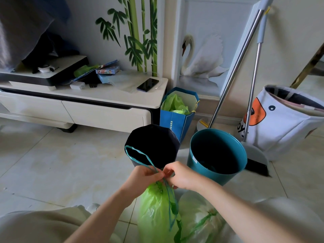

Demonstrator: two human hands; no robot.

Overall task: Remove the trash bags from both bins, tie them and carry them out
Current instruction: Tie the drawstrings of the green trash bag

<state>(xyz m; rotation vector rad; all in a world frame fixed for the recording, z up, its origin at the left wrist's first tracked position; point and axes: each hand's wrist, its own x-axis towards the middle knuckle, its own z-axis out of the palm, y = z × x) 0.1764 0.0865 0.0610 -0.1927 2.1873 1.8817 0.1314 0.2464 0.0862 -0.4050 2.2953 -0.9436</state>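
Glossy pale floor tiles (52,163) run to a painted wall and a low white cabinet (91,109) far left. Near centre, left hand (145,176) and right hand (182,176) pinch the teal drawstring (140,153) atop a crinkly green bag (154,213), a whitish tied bag (199,218) beside it; behind stand a round black bin (152,146) and teal bin (217,155).

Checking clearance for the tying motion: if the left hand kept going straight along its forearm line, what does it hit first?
Likely the right hand: the left hand points up-right, and both pinch the teal drawstring of the green bag almost fingertip to fingertip. The teal bin lies beyond; depth is unclear.
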